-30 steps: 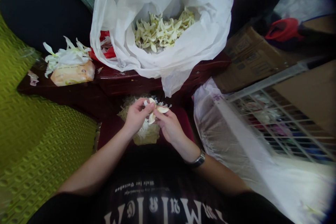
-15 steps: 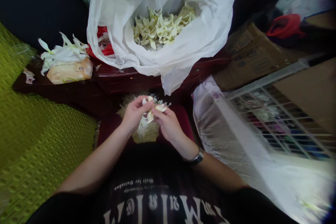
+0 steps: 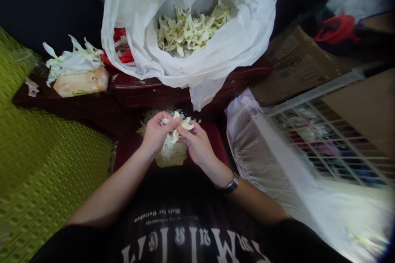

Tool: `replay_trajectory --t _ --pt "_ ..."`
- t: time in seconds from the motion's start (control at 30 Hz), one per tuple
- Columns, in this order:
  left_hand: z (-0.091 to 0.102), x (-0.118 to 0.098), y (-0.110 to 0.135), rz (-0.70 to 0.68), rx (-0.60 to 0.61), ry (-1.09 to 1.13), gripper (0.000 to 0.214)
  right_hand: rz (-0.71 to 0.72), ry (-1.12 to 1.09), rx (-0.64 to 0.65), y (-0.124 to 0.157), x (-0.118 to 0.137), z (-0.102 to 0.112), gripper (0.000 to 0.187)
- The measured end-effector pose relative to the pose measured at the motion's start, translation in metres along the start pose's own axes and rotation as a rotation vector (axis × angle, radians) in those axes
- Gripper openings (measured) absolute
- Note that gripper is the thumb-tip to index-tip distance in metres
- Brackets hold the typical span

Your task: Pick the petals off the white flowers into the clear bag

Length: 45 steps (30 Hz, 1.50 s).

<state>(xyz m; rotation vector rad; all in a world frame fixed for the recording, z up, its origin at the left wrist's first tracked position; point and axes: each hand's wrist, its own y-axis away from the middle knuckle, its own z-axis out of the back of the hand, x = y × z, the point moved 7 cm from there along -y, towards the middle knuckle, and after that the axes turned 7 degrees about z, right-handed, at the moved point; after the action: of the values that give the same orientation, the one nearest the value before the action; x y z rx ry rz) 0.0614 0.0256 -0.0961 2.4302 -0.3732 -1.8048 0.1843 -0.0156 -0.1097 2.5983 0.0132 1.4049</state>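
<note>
Between my fingertips is a white flower (image 3: 175, 134) with several pale petals spread outward. My left hand (image 3: 156, 132) pinches it from the left, thumb pointing inward. From the other side my right hand (image 3: 197, 141), with a watch on its wrist, grips the same flower between thumb and fingers. Just below the hands, a heap of white petals (image 3: 168, 148) lies on the dark red seat (image 3: 129, 152), partly covered by my fingers. Beyond them, a large open white plastic bag (image 3: 247, 37) holds many cream-white flowers (image 3: 194, 28).
The bag rests on a dark red table (image 3: 132, 90). To its left, white petals (image 3: 74, 57) lie on an orange-and-white packet (image 3: 82, 82), beside a red bag (image 3: 123, 55). A cardboard box (image 3: 296, 65) and a white wire rack (image 3: 333, 144) stand right; yellow-green textured matting (image 3: 55, 172) lies left.
Both hands stay together on the flower, with slight finger shifts. Its petals now sit at a slightly different angle and look more spread.
</note>
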Motion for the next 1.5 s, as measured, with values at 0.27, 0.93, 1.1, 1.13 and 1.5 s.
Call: replay_trajectory --t 0.27,0.93,1.1,1.13,1.5 --pt "0.001 -0.011 -0.001 -0.114 0.049 -0.109 0.024 0.032 0.026 0.012 -0.001 0.003 0.002 0.035" --pt "0.003 -0.005 -0.005 -0.002 0.025 0.010 0.032 0.040 0.095 0.054 -0.006 0.003 0.001 0.038" --pt "0.001 0.002 -0.004 0.059 0.033 0.089 0.040 0.019 0.091 0.075 -0.007 0.004 -0.001 0.048" --pt "0.001 0.002 -0.004 0.069 0.035 0.090 0.039 0.030 0.106 0.081 -0.007 0.005 -0.001 0.047" --pt "0.005 -0.016 -0.003 -0.115 0.038 -0.113 0.019 0.125 0.172 0.104 -0.010 0.009 0.001 0.041"
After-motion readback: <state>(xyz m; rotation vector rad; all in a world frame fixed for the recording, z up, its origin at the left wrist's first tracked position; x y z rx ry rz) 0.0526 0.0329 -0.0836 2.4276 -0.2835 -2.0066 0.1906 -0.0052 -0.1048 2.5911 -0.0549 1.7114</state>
